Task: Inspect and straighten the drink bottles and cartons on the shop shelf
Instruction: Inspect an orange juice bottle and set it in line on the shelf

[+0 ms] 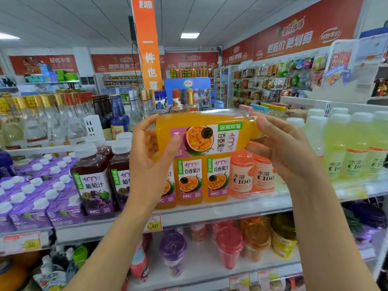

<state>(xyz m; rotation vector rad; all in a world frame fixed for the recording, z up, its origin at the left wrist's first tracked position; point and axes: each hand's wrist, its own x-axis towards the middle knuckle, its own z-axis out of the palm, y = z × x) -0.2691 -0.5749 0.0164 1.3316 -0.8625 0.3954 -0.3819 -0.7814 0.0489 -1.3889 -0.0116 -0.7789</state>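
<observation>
The left hand (151,148) and the right hand (279,148) both hold one bottle (205,131) of orange juice. The bottle lies on its side in the air, in front of the shelf (210,213) and just above a row of the same orange bottles (217,179). The left hand wraps round the bottom end, with its thumb pressed on the label. The right hand curls round the top end. The cap is hidden under the right fingers, and the bottom is hidden behind the left palm. The left wrist covers most of one orange bottle on the shelf and part of a grape bottle (94,179). Purple cartons (31,202) stand at the left. Pink bottles (241,175) and green bottles (354,152) stand at the right. A price tag (153,224) sits on the shelf edge, and its first number is hard to read. Cups (230,246) with lids stand on the shelf below, a bit blurry. Glass bottles (63,116) stand farther back on the left. An orange banner (147,43) hangs from the ceiling. The far shelves are too blurry to tell what they hold.
</observation>
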